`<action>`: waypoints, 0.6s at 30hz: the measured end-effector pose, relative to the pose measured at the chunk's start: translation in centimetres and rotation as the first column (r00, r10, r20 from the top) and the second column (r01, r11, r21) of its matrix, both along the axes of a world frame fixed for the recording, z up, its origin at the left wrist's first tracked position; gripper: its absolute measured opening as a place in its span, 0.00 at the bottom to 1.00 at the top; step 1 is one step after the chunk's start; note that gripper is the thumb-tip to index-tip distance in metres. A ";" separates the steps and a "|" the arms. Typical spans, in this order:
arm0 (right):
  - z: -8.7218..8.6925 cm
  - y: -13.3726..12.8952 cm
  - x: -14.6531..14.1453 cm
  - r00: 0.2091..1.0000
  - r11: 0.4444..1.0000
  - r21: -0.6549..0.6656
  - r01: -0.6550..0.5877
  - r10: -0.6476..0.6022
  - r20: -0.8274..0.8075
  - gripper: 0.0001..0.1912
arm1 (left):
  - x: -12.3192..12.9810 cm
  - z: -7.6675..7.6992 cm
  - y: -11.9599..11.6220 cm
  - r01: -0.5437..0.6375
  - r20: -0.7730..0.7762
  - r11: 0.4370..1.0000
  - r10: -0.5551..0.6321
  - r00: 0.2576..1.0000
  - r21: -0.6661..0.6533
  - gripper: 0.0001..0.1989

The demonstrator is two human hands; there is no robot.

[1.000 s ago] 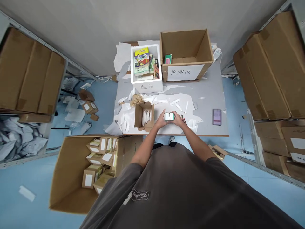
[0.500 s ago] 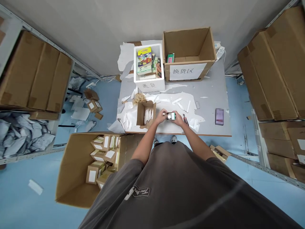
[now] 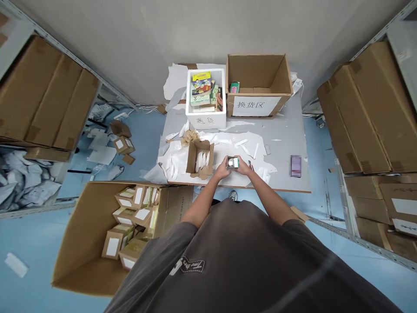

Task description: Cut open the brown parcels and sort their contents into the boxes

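Between my two hands is a small box (image 3: 233, 162), dark at its left part and white and green at its right. My left hand (image 3: 223, 168) grips its left side, and my right hand (image 3: 243, 166) grips its right side. Just left of my left hand stands an open cardboard carton (image 3: 192, 158) with white packets (image 3: 202, 161) inside. A red and black tool (image 3: 250, 165) lies on the table, partly hidden by my right forearm. Torn white paper (image 3: 176, 158) is spread over the tabletop around the carton.
A white foam box (image 3: 206, 121) of packages and a labelled cardboard box (image 3: 272, 114) stand at the table's back. A phone (image 3: 296, 166) lies at the right. A large carton (image 3: 81, 234) holding small boxes is at the lower left. Shelves with cartons (image 3: 368, 113) flank both sides.
The view has shifted a little. My left hand has closed in on the small box, and both hands now hold it from its sides, with its top more in view.
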State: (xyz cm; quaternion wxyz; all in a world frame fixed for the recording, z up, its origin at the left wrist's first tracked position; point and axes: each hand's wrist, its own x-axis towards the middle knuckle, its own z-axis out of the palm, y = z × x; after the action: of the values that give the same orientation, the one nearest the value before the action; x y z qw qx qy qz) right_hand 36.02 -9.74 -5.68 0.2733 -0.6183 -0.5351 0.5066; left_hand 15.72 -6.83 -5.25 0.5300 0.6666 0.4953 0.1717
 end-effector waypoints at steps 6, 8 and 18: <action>2.4 1.2 0.0 0.996 0.999 0.040 -0.002 -0.001 0.092 0.46 | 0.3 0.9 1.0 0.050 -0.054 0.998 -0.048 0.997 0.034 0.45; 2.8 1.3 -0.3 0.992 0.994 0.102 0.044 -0.055 0.114 0.42 | 0.2 0.9 1.0 0.019 -0.063 1.000 -0.019 0.998 -0.002 0.46; 1.2 -1.9 -0.1 0.945 0.936 0.132 0.325 -0.327 -0.008 0.14 | 0.3 1.0 0.4 -0.016 -0.080 1.000 0.015 0.997 -0.011 0.45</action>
State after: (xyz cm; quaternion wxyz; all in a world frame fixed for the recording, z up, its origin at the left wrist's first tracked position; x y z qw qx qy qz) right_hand 35.92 -11.63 -4.46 0.3899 -0.6825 -0.4594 0.4136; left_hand 16.07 -6.45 -4.22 0.5125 0.6657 0.5223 0.1462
